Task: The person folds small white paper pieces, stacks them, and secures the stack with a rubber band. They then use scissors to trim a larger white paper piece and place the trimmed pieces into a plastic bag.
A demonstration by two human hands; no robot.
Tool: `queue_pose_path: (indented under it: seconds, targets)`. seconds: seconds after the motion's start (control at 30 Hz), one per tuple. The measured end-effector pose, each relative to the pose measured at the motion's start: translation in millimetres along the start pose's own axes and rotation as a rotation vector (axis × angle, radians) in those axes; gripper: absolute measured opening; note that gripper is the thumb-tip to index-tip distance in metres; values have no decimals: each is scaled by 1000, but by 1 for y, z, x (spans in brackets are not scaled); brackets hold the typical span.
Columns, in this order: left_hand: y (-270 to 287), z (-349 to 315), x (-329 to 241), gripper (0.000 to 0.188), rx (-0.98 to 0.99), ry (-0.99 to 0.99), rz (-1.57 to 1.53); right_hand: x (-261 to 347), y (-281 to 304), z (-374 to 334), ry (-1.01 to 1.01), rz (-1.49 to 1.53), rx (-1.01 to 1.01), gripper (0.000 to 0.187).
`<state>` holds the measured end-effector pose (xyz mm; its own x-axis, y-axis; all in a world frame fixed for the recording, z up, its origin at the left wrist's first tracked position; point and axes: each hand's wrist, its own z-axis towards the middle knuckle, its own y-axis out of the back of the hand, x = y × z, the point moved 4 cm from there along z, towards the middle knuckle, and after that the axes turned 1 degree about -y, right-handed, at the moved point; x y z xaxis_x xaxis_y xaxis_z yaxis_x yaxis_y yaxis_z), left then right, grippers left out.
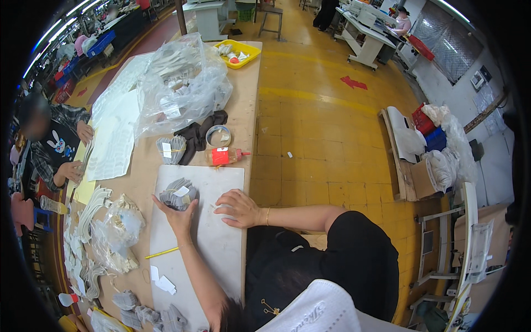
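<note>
A bundle of grey fabric pieces (176, 191) with a white label lies on the pale board (218, 260). My left hand (180, 217) is around its near side, thumb at the right edge and forefinger stretched along the left; its other fingers are hidden. Just to the right, my right hand (238, 209) rests palm down on the board, fingers slightly bent and apart, with nothing visible in it. A similar banded grey bundle (171, 149) stands beyond the board. Near my left forearm lie a yellow pencil-like stick (162, 253) and several white labels (165, 285).
Beyond the board are a red-labelled bottle (224, 156), a tape roll (218, 136), dark cloth (194, 135), a large plastic bag (180, 83) and a yellow tray (238, 54). Cream strips (94, 210) and grey bundles (146, 315) lie left. A co-worker's hands (71, 171) handle strips across the table.
</note>
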<state>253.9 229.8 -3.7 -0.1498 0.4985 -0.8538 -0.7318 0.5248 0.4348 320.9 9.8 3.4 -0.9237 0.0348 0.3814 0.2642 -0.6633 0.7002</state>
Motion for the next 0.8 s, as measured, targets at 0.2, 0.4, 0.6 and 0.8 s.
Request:
queue_pose_path:
  seconds: [0.2, 0.4, 0.6, 0.8]
  targets:
    - [-1, -4, 3, 136, -55, -62, 53, 2, 0, 1, 20, -48, 5, 26]
    - [4, -5, 3, 137, -134, -76, 52, 2, 2, 3, -6, 0, 44, 16]
    - [16, -3, -3, 136, -195, 103, -169, 0, 1, 6, -26, 20, 186, 12]
    - [26, 1, 31, 122, -363, 409, -796, -2, -1, 12, -92, 65, 344, 14]
